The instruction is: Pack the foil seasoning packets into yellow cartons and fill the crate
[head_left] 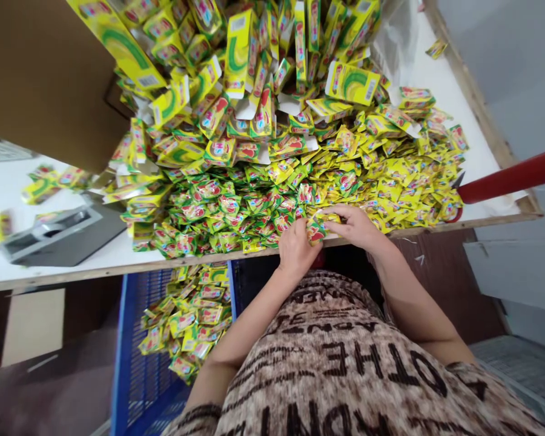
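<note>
A big heap of small yellow, green and red sachets [272,194] covers the white table [72,260]. Behind them lie several flat and folded yellow cartons [352,82]. My left hand [296,247] and my right hand [352,223] meet at the table's front edge. Both are closed on a small bunch of sachets [315,230] held between them. My forearms reach up from my patterned brown top.
A blue wire crate [127,357] under the table holds more sachets [191,315]. A grey tape dispenser [59,236] sits on the left of the table. A brown cardboard box [40,72] stands at the top left. A red bar [513,175] crosses the right edge.
</note>
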Motion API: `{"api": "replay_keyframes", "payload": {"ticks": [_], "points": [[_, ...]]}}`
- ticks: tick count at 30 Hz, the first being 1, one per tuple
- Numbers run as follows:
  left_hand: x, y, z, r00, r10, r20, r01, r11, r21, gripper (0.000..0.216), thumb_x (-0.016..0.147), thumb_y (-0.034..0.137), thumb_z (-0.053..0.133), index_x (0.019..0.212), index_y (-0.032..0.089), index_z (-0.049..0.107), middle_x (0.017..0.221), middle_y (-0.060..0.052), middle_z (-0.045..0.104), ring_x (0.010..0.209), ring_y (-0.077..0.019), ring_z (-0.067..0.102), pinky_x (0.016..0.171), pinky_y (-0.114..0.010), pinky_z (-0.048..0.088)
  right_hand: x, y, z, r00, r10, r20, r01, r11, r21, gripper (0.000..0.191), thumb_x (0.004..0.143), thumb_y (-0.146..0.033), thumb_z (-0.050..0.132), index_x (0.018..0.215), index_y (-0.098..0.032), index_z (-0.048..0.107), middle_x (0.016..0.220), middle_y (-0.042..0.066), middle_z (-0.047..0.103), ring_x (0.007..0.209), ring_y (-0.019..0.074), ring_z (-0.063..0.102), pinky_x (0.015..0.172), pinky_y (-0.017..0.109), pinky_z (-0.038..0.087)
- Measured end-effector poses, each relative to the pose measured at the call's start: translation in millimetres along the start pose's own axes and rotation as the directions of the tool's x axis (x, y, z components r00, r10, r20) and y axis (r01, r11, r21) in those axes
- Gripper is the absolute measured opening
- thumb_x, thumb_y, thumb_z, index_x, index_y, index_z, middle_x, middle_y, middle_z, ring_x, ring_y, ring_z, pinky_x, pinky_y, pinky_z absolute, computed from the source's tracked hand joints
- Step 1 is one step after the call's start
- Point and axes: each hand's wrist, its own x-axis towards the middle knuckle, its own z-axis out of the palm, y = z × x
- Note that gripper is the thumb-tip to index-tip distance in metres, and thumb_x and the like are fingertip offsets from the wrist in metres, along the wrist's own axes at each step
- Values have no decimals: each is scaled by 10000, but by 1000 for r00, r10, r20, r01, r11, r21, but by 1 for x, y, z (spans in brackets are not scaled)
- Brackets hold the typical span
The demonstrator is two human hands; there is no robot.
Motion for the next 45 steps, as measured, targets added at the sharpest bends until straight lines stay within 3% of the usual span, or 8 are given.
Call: {"api": "replay_keyframes", "payload": {"ticks": [8,13,18,22,31,38,43,45], "points": [[-13,-3,-4,998,-49,50,63,945,-321,522,759,412,720,1172,173,508,1023,-95,645,920,-248,621,811,-348,466,-7,-30,10,996,-35,-79,20,983,-183,260,760,-177,701,1018,-204,711,947,45,688,889,210,634,815,334,473],[-28,-1,-18,940,-16,341,309,463,-830,406,735,394,754,979,186,505,848,-3,591,771,-158,567,718,-271,460,-18,-35,12,967,-171,-189,145,979,-146,106,799,-273,736,884,-214,716,849,28,683,771,180,615,696,304,473],[-54,-3,-26,857,75,510,501,107,-859,502,685,325,810,1061,173,513,926,-10,600,818,-144,577,786,-268,473,-33,-27,21,951,-307,-28,299,941,-158,70,794,-283,754,796,-216,733,867,44,639,863,200,582,791,358,450],[-68,-5,-30,851,74,521,508,144,-850,468,738,346,768,1090,167,515,956,-19,599,878,-155,583,827,-271,473,-36,-28,24,937,-322,131,342,922,-178,44,813,-248,726,807,-208,709,922,43,629,912,200,546,864,389,412],[-72,-6,-37,872,41,487,398,521,-756,389,761,371,739,1022,167,535,907,-13,609,862,-176,578,784,-281,468,-27,-42,21,918,-165,360,223,967,-126,133,768,-225,744,668,-180,668,860,26,631,867,180,553,858,366,406],[-67,-6,-31,856,78,510,493,171,-853,511,722,357,782,1129,166,539,1043,-52,633,932,-184,607,858,-303,487,-27,-32,15,910,-201,362,228,973,-32,149,880,-338,661,846,-240,768,1065,53,651,1005,193,567,929,389,403],[-67,-12,-26,868,88,489,466,198,-862,502,695,338,807,1099,148,578,985,-35,641,883,-161,595,817,-270,480,-40,-33,27,822,-201,533,262,964,-40,204,836,-395,706,758,-217,767,1036,73,643,1042,224,541,930,414,419],[-66,-12,-27,861,60,506,488,188,-852,524,686,356,813,1113,152,590,997,-42,660,884,-167,605,816,-275,484,-43,-32,26,876,-194,441,203,979,27,192,814,-421,725,825,-235,771,1084,70,653,1064,226,554,956,431,422]]}}
